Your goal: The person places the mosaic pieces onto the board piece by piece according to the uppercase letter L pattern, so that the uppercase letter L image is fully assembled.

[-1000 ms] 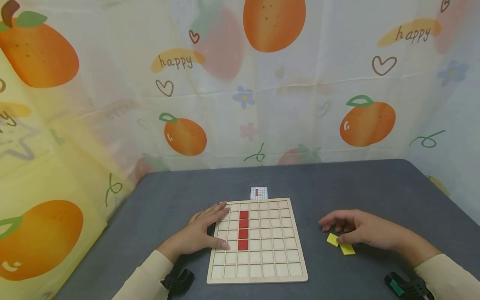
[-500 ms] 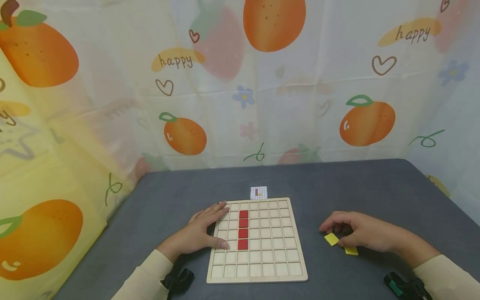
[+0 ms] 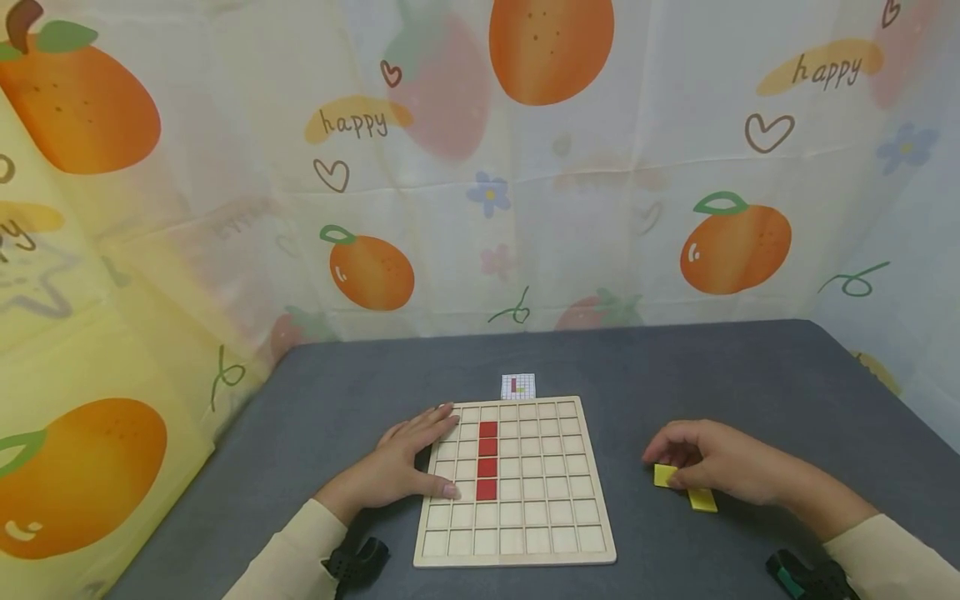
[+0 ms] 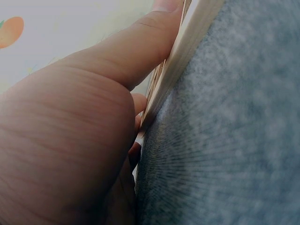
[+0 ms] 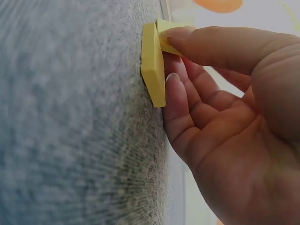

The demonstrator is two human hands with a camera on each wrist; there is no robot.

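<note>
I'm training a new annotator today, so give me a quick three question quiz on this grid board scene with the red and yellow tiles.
1. Count: how many red tiles sit in the wooden grid board?
2. True or false: the left hand rests against the board's left edge.
3. Multiple choice: the right hand is touching A) a red tile, B) a yellow tile on the grey table, C) the small pattern card.

Key:
1. Four, in one column.
2. True.
3. B. A second yellow tile lies beside it.
</note>
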